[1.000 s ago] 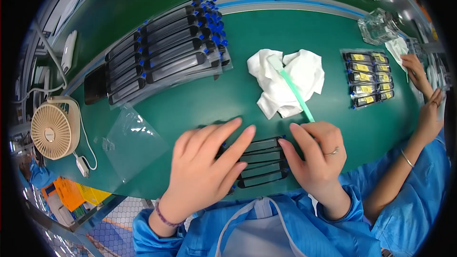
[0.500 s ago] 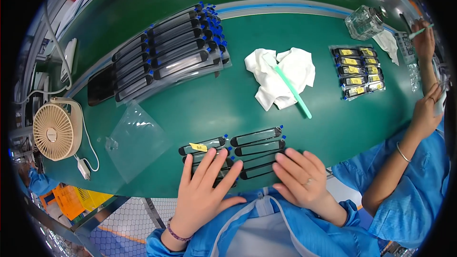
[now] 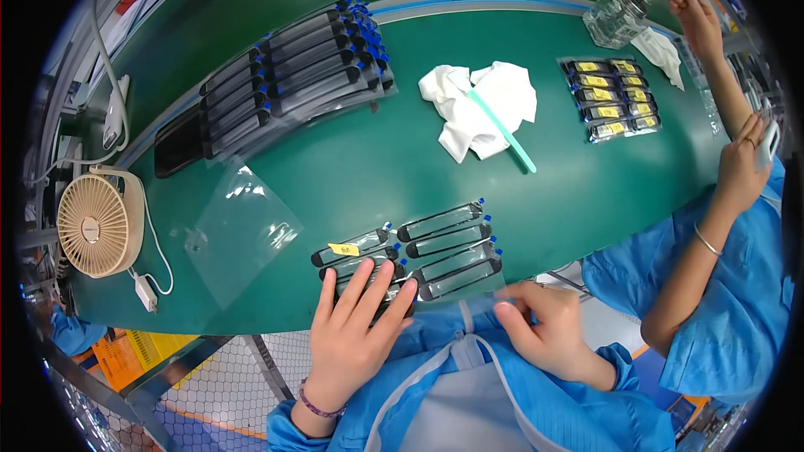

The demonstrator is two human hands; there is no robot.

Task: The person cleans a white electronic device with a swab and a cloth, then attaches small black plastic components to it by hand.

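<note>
Two columns of clear oblong strips with black ends and blue tabs (image 3: 446,238) lie on a clear plastic sheet at the table's near edge. My left hand (image 3: 356,318) rests flat over the lower strips of the left column, fingers spread, and hides part of them. A yellow label (image 3: 342,249) sits on that column's top strip. My right hand (image 3: 548,326) is curled at the sheet's near right corner, pinching the clear plastic sheet (image 3: 481,291) between thumb and forefinger.
Beyond lie a white cloth (image 3: 511,88) with a green stick (image 3: 505,134), stacked strip sheets (image 3: 310,67) and yellow-labelled strips (image 3: 596,94). A clear film (image 3: 239,234) and a fan (image 3: 94,230) are left. At right, a co-worker's hand (image 3: 699,25) holds a stick near a glass bottle (image 3: 615,18).
My right hand has left the strips and curled its fingers at the sheet's corner. My left hand stays on the left column. The co-worker's hand with the stick has moved toward the bottle.
</note>
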